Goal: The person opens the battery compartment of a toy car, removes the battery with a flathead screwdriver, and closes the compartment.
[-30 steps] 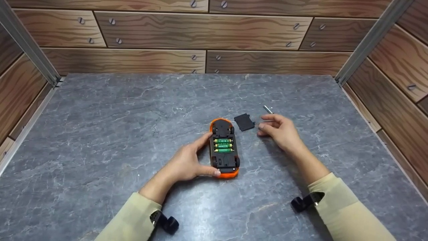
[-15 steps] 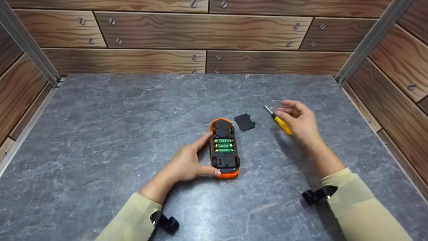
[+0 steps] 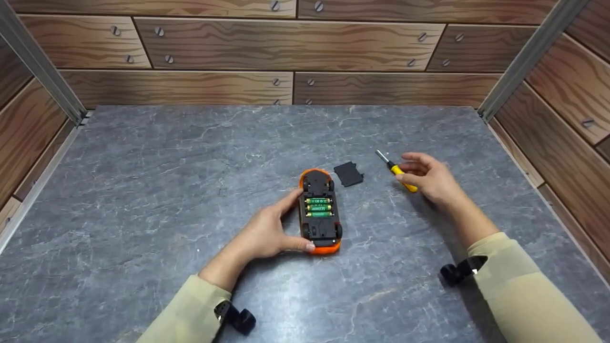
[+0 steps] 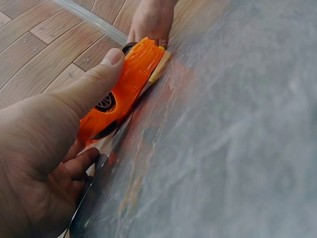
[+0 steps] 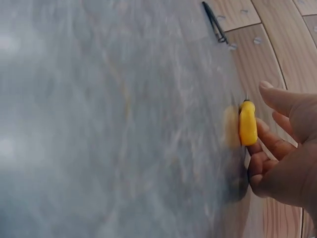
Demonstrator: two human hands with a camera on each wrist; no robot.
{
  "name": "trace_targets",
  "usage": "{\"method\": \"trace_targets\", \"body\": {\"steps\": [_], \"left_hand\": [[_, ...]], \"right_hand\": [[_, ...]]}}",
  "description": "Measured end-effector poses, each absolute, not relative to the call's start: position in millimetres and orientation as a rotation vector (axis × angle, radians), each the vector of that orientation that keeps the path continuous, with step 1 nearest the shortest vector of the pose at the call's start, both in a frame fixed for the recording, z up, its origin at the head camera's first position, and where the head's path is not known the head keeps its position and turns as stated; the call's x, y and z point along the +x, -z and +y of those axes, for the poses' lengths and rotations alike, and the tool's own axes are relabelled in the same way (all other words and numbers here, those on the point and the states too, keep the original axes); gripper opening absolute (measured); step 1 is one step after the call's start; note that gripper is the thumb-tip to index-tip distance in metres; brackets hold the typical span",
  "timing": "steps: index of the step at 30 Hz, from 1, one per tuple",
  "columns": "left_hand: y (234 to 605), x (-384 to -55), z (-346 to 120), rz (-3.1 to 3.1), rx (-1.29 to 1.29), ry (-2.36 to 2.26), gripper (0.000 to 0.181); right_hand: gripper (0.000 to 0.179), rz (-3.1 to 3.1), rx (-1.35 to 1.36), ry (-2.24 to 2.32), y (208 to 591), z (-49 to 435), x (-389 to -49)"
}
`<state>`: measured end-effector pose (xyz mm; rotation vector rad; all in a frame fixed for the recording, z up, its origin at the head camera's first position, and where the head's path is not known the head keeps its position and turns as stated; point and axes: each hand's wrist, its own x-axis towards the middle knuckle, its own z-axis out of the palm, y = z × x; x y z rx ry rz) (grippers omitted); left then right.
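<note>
An orange toy car [image 3: 321, 231] lies upside down on the tabletop, its black underside up and three green batteries [image 3: 318, 208] showing in the uncovered compartment. My left hand [image 3: 267, 231] grips it from the left, thumb at the near end and fingers along the side. The left wrist view shows the thumb against the orange body [image 4: 133, 79]. My right hand [image 3: 431, 183] is at a screwdriver [image 3: 396, 170] with a yellow handle. In the right wrist view the thumb stands apart from the handle [image 5: 248, 124], with the fingers close to its other side.
A black battery cover [image 3: 349, 174] lies on the grey marbled tabletop [image 3: 190, 157], between the car and the screwdriver. Wood-patterned walls [image 3: 290, 45] and metal corner posts [image 3: 529, 57] bound the table at the back and sides.
My right hand has moved right from beside the battery cover to the screwdriver's handle, lowering in the last half second. The left hand and the car have stayed put.
</note>
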<state>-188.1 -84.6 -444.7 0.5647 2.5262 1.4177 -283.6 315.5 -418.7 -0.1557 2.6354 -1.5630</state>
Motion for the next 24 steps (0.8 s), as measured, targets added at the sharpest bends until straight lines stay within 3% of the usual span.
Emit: {"method": "trace_targets", "body": {"steps": [11, 24], "left_hand": [[446.2, -188.6, -86.7, 2.53, 0.591, -1.428, 0.125], [444.2, -188.5, -85.3, 2.511, 0.555, -1.422, 0.127]], "right_hand": [[0.07, 2.652, -0.199, 1.421, 426.5, 323.4, -289.4], [0.064, 2.767, -0.229, 1.241, 426.5, 322.6, -288.2]]}}
